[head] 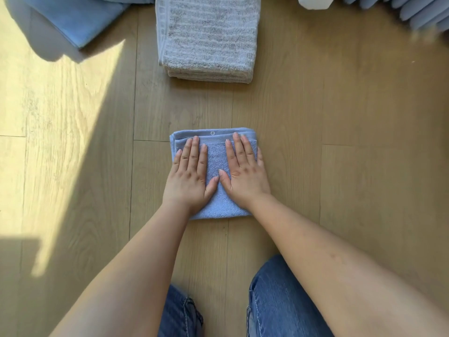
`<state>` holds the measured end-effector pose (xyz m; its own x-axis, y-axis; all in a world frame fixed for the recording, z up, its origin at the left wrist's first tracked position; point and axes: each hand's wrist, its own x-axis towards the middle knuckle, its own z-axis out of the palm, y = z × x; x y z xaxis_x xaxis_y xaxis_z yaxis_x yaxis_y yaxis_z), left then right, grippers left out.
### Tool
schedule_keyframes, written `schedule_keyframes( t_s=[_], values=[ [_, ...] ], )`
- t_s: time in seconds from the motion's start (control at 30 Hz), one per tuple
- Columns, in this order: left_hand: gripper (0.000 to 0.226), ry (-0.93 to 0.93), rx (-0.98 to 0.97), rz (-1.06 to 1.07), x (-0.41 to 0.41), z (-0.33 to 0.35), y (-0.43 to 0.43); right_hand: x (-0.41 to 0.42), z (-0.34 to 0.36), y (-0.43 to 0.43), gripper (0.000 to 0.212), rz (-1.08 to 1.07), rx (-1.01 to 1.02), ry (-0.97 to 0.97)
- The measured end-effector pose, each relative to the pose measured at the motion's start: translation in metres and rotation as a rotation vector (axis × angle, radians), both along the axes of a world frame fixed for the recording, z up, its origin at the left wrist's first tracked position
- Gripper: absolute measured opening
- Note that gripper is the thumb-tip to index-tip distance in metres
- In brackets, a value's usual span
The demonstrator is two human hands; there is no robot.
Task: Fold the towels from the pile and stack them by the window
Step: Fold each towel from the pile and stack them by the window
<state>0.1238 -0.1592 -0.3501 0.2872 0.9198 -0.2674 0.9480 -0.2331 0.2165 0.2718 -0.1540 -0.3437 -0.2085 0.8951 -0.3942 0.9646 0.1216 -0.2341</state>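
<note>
Left hand (190, 173), right hand (243, 171): fingers straight, flat, pressing folded blue towel (215, 164) on floor (340, 117).

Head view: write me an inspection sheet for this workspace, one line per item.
Surface: wooden floor, part sunlit, part in shadow.
Job's things: small blue towel, folded, flat on the floor; grey striped towel, folded in several layers, beyond it; another blue towel at the far left, cut by the frame.
Clutter: nothing seen.
Grippers: left hand and right hand lie flat, fingers straight, pressing on the small blue towel.
Cables: nothing seen.
Surroundings: knees in jeans at the near edge; pale pleated fabric at the far right and a white object beside it, both cut off.
</note>
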Motion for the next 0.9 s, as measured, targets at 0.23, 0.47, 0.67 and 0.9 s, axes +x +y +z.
schedule_keyframes(
  t_s=[0.23,0.47,0.67,0.9],
  values=[
    [0.092,0.008,-0.252,0.232,-0.022,0.018,-0.035,0.018,0.027,-0.027,0.067,-0.129,-0.227,-0.026],
    [0.069,-0.229,-0.426,0.447,-0.018,0.044,-0.061,0.007,0.050,-0.064,0.069,-0.302,-0.391,0.171],
    [0.079,-0.519,-0.456,0.771,-0.014,0.053,-0.066,0.000,0.051,-0.082,0.080,-0.508,-0.509,0.397],
    [0.085,-0.564,-0.605,1.101,-0.016,0.063,-0.086,-0.007,0.059,-0.104,0.079,-0.599,-0.493,0.512]
  ],
)
